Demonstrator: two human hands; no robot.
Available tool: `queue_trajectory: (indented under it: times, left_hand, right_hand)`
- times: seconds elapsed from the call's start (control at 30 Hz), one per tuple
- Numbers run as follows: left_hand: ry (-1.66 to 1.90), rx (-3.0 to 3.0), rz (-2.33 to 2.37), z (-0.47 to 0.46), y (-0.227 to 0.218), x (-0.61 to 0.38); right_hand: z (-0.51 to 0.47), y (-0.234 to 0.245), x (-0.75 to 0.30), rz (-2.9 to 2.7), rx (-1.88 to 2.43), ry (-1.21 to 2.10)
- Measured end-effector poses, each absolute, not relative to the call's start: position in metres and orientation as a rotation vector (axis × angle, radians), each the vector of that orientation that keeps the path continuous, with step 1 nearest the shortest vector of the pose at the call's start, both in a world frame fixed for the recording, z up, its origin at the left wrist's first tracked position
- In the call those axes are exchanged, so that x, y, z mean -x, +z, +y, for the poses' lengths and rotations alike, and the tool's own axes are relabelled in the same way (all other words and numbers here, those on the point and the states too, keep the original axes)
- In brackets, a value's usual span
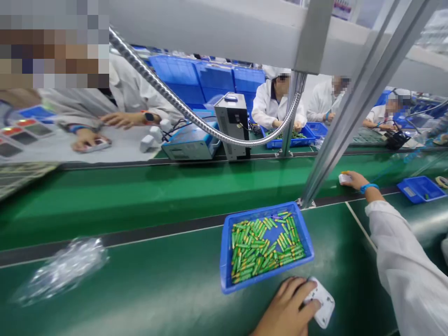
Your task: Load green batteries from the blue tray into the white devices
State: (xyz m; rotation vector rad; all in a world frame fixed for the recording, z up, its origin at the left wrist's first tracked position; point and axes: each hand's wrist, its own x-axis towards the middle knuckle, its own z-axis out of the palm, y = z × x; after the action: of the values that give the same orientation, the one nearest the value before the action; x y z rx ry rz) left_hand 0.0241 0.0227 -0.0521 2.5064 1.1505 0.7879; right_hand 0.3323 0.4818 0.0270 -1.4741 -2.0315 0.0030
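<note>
At the bottom of the view, my left hand (pixel 289 305) grips a flat white plastic device (pixel 324 303) with rounded corners, resting on or just above the green bench. Its thumb and fingers close on the device's left side. My right arm stretches out over the green belt, a blue band around its wrist. Closed around a small white plastic piece (pixel 345 178) on the belt is my right hand (pixel 356 180); its exact kind is too small to tell. Near my left hand stands a blue tray (pixel 224 268) holding many green batteries (pixel 250 247) with gold-coloured ends.
A metal post (pixel 336 144) rises behind the tray. Clear plastic bags (pixel 66 268) lie on the left bench. Another blue tray (pixel 422 189) sits at right, beside a tape roll (pixel 441 182). Across the belt (pixel 157 186), several co-workers sit; one hand (pixel 87 140) there touches a white device.
</note>
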Motion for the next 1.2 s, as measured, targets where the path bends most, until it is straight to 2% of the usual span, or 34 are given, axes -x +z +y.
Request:
queue_trajectory:
  times: [0.13, 0.3, 0.47, 0.6, 0.73, 0.87, 1.2]
  left_hand:
    - [0.698, -2.399, 1.163, 0.018, -0.038, -0.023]
    - [0.689, -2.366, 1.155, 0.016, -0.017, -0.025]
    - [0.695, -2.331, 1.163, 0.017, -0.012, -0.026]
    - [0.664, -2.317, 1.194, 0.016, -0.015, -0.025]
    - [0.653, -2.348, 1.231, 0.018, -0.017, -0.027]
    - [0.617, -2.358, 1.244, 0.021, -0.014, -0.027]
    - [0.581, -2.418, 1.228, 0.025, -0.015, -0.028]
  right_hand:
    - [0.438, 0.020, -0.346, -2.141, 1.533, 0.122]
    - [0.286, -0.025, -0.331, -2.293, 1.481, 0.225]
    - [0.184, -0.042, -0.304, -2.253, 1.478, 0.096]
    - [0.184, -0.007, -0.250, -2.289, 1.368, 0.140]
    - [0.207, 0.032, -0.146, -2.667, 1.275, 0.284]
    - [0.216, 0.044, -0.065, -2.807, 1.292, 0.226]
    - [0.211, 0.045, -0.049, -2.920, 1.418, 0.161]
